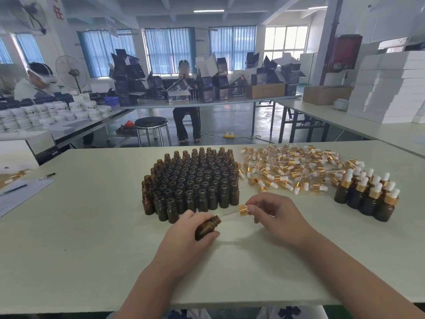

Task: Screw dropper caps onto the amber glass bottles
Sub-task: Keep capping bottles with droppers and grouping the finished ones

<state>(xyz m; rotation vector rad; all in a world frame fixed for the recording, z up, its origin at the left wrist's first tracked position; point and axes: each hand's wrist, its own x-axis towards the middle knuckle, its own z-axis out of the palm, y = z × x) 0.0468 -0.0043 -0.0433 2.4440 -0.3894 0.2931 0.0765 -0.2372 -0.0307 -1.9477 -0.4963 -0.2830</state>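
My left hand (186, 233) grips an open amber bottle (207, 227), tilted with its mouth toward the right. My right hand (273, 215) pinches a dropper cap (242, 209) by its gold collar; the bulb is hidden in my fingers. Its thin glass pipette points left, its tip just short of the bottle mouth. A dense block of uncapped amber bottles (193, 180) stands behind my hands. Loose gold-and-white dropper caps (292, 169) lie in a pile to the right of it. Several capped bottles (368, 194) stand at the far right.
The pale table (92, 226) has papers and a pen (23, 189) at its left edge. Behind it are a black stool (151, 125), other tables with white jars, dark boxes and white cartons, and two seated people.
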